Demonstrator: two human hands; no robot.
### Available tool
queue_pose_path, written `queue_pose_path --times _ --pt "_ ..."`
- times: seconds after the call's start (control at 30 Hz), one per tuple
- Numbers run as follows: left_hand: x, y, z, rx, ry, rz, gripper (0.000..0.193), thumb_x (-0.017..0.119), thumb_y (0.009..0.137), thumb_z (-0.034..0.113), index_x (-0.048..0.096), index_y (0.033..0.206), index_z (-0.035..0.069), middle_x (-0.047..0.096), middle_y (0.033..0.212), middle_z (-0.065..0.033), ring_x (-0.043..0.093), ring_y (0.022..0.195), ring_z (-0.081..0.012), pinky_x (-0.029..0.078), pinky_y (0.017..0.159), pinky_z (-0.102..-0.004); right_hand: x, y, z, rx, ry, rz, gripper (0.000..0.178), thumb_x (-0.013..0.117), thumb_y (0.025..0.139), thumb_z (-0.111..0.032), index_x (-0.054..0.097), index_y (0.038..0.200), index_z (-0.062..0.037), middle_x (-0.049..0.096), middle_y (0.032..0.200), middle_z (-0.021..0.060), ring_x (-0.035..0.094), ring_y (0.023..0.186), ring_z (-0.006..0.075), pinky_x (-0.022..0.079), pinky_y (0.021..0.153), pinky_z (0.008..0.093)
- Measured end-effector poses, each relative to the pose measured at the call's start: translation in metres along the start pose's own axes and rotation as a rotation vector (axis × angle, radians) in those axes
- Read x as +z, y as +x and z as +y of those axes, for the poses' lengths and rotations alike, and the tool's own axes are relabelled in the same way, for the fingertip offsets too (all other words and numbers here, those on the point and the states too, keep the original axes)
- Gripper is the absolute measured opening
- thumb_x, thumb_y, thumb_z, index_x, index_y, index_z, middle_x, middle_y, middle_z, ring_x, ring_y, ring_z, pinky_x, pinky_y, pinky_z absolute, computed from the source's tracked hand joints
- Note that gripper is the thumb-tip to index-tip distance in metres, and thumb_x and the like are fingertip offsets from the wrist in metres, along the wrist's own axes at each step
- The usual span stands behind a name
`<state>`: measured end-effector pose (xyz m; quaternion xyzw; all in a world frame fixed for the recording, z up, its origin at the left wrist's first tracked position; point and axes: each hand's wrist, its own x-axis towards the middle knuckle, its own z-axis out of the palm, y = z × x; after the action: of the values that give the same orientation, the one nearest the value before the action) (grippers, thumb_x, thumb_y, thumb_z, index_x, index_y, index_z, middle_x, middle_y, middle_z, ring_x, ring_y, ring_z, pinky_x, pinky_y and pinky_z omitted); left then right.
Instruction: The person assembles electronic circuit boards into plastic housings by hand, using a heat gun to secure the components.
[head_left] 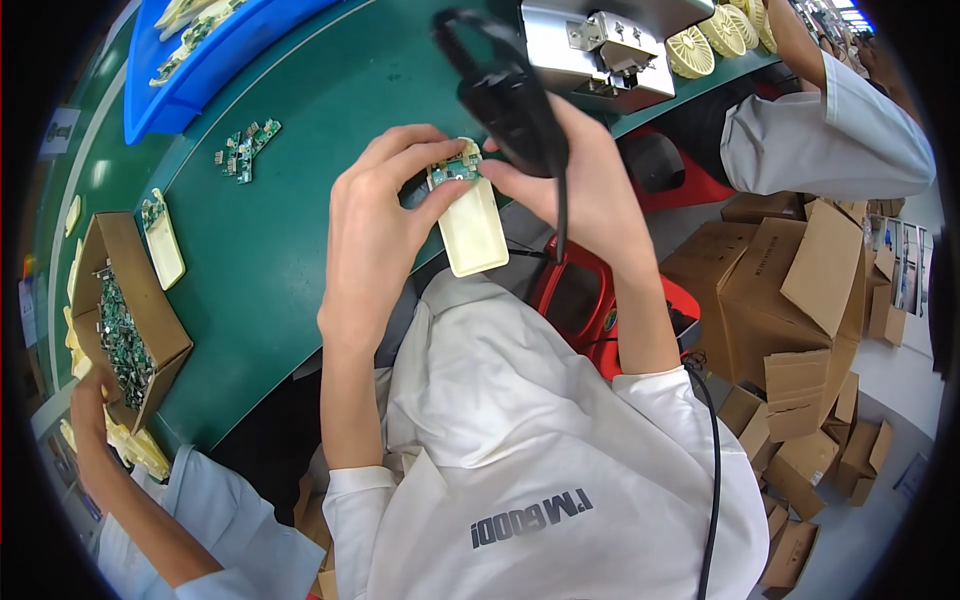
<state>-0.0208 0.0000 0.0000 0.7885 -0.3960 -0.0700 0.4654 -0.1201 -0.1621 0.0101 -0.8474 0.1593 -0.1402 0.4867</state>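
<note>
Brown cardboard leads us off at nine o'clock: an open box (152, 292) heaped with green circuit boards (122, 335), a co-worker's hand (90, 397) just beside it toward half past eight. Next to the box, on the green table (270, 260), lies a second cream cover (168, 250) with a board at its upper end. Swing to ten o'clock and we have a blue bin (190, 105) carrying cream-and-green parts (200, 35), and below it a small cluster of loose boards (245, 150).

Now the middle, just above centre at twelve! Our left hand (378, 200) has thumb and fingers clamped on the cream cover (474, 235), right where a small green board (458, 168) sits. Our right hand (600, 185), at half past one, has fingertips at the cover's right edge; a black corded device (515, 120) hangs in front, so we can't tell how closely they grip. We'd call this seating the board in the cover; the next move seems to call for careful lining-up and even pressure.

On to one o'clock: a silver metal fixture (600, 60), with ribbed round cream parts (715, 42) beyond. Out at three, stacked cartons (765, 265), some flaps open; their insides we can't make out.
</note>
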Motion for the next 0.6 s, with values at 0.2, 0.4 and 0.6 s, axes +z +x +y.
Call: queue_pose_path --times 0.2,0.4,0.6 --pt "0.003 0.0 -0.005 0.002 -0.07 0.003 0.027 0.076 0.072 0.002 0.069 0.098 -0.001 0.068 0.101 -0.0082 0.067 0.09 -0.0229 0.051 0.083 -0.0309 -0.038 0.016 -0.072 -0.322 0.442 0.2 0.029 0.069 0.081 0.004 0.054 0.104 -0.002 0.062 0.08 0.006 0.047 0.048 0.0069 0.037 0.043 0.0229" --pt "0.004 -0.002 -0.007 -0.009 -0.064 0.04 0.028 0.077 0.071 0.0 0.069 0.097 -0.002 0.068 0.1 -0.0087 0.066 0.09 -0.024 0.051 0.083 -0.0311 -0.009 0.045 -0.09 -0.646 0.556 0.273 0.037 0.071 0.08 0.001 0.048 0.108 -0.0061 0.057 0.076 0.0078 0.055 0.058 0.0097 0.043 0.052 0.0185" --pt "0.003 -0.001 -0.007 0.033 -0.089 0.066 0.026 0.078 0.072 0.003 0.069 0.096 0.0 0.066 0.098 -0.0102 0.065 0.082 -0.0289 0.051 0.073 -0.0357 0.006 0.033 -0.095 -0.411 0.772 0.226 0.036 0.067 0.08 0.004 0.046 0.107 -0.0073 0.057 0.076 0.0078 0.05 0.05 0.009 0.04 0.046 0.0189"
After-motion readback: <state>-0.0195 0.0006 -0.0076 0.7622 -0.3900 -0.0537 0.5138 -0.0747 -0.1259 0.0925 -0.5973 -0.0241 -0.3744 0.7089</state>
